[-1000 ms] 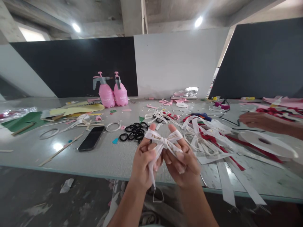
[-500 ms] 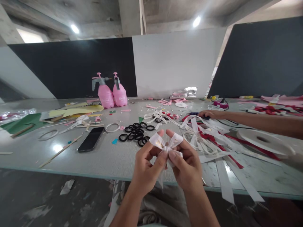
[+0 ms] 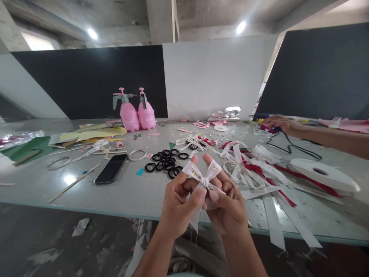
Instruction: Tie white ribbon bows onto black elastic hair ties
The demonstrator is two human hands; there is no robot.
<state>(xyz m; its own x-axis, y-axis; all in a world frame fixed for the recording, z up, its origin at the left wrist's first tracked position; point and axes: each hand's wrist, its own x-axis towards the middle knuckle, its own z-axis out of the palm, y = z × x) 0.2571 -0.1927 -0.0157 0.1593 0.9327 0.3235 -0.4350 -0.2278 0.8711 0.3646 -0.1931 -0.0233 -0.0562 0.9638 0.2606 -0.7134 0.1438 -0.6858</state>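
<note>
I hold a small white ribbon bow (image 3: 203, 175) with gold print over the near edge of the grey table (image 3: 135, 196). My left hand (image 3: 178, 202) pinches its left loop and knot. On the other side, my right hand (image 3: 226, 200) grips the right loop. A ribbon tail hangs down between my hands. A cluster of black elastic rings (image 3: 165, 161) lies on the table just beyond the bow.
Left of the rings lie a black phone (image 3: 111, 168) and wooden sticks. Two pink spray bottles (image 3: 135, 112) stand at the back. White and red ribbon strips (image 3: 259, 173) and a white ribbon roll (image 3: 324, 174) cover the right side. Another person's hand (image 3: 278, 124) reaches in at far right.
The bow's loops have been pulled smaller and tighter between my fingers. The other person's hand has moved from the ribbons back toward the far right of the table.
</note>
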